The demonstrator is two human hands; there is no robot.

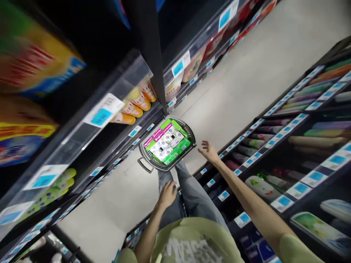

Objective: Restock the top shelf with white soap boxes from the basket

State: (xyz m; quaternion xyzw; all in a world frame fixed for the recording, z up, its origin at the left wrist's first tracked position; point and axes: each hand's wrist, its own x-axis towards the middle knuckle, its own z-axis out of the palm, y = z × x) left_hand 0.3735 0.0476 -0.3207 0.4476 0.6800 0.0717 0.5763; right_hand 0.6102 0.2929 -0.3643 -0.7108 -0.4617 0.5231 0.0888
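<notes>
My right hand (208,151) is held out over the floor to the right of a dark shopping basket (162,167), its fingers apart and nothing in them. A short gap separates the fingers from the basket's handle end. My left hand (168,195) hangs in front of my jeans, just below the basket in view; its fingers are loosely bent, with no held thing visible. Inside the basket lie green packs (179,149), white packs (160,149) and pink packs (158,134) in rows. One basket handle (145,165) sticks out at its lower left.
Dark shelving with price tags lines both sides of the narrow aisle. Orange-capped bottles (137,104) and yellow bags (33,58) stand on the left shelves. Several bottles and packs, including a white bottle (261,187), fill the right shelves. Pale floor (227,95) runs between them.
</notes>
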